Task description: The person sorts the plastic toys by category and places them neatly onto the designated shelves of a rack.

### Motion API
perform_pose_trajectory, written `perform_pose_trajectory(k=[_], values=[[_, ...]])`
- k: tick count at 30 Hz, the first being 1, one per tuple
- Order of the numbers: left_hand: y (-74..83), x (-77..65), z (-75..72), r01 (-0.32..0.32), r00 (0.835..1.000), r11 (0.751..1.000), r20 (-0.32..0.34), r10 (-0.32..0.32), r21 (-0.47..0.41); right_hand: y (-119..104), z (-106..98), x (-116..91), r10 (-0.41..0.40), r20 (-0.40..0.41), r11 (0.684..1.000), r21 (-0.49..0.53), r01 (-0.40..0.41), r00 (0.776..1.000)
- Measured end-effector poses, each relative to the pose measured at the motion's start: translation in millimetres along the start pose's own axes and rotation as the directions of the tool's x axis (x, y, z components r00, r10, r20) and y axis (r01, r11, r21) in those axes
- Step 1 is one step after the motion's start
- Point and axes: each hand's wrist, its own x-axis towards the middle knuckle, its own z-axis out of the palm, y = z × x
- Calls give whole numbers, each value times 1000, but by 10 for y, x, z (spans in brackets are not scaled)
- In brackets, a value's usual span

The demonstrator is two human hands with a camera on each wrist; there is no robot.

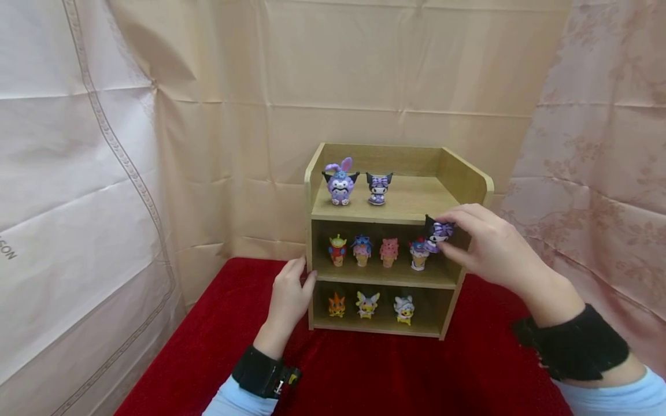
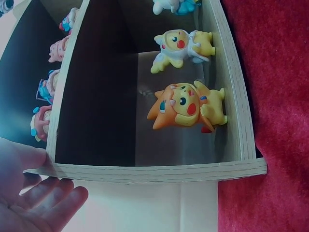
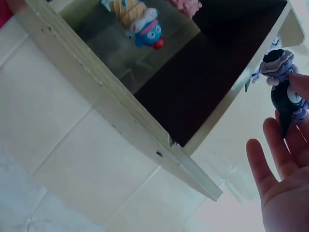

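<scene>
My right hand (image 1: 491, 248) pinches a purple-and-black figurine (image 1: 440, 232) between thumb and fingers. It is held in front of the right part of the wooden shelf (image 1: 382, 281), at the level of the top board's front edge, overlapping an ice-cream-cone figurine (image 1: 418, 257) in the head view. In the right wrist view the held figurine (image 3: 282, 92) shows its dark back and ruffled base. My left hand (image 1: 291, 292) rests at the shelf's left side, thumb on the front edge and straight fingers along the outside. On the top board stand a bunny-eared purple figurine (image 1: 340, 184) and a smaller purple-and-black one (image 1: 378, 189).
Cone figurines, among them a red-and-green one (image 1: 337, 250), a blue one (image 1: 362, 249) and a pink one (image 1: 388, 252), line the middle tier. Below stand an orange figurine (image 1: 336, 305) and two yellow-and-grey ones (image 1: 367, 305). A red cloth (image 1: 208, 329) lies beneath; curtains (image 1: 218, 115) hang behind.
</scene>
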Motion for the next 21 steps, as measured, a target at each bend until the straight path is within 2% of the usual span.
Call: perform_pose_trajectory(k=[13, 21], values=[[20, -1, -13, 10, 1000, 1000, 13, -10, 4, 59, -150, 324, 33, 3, 998, -59, -33, 999], [24, 2, -17, 8, 1000, 1000, 6, -8, -2, 127, -126, 462, 68, 30, 992, -109, -64, 997]])
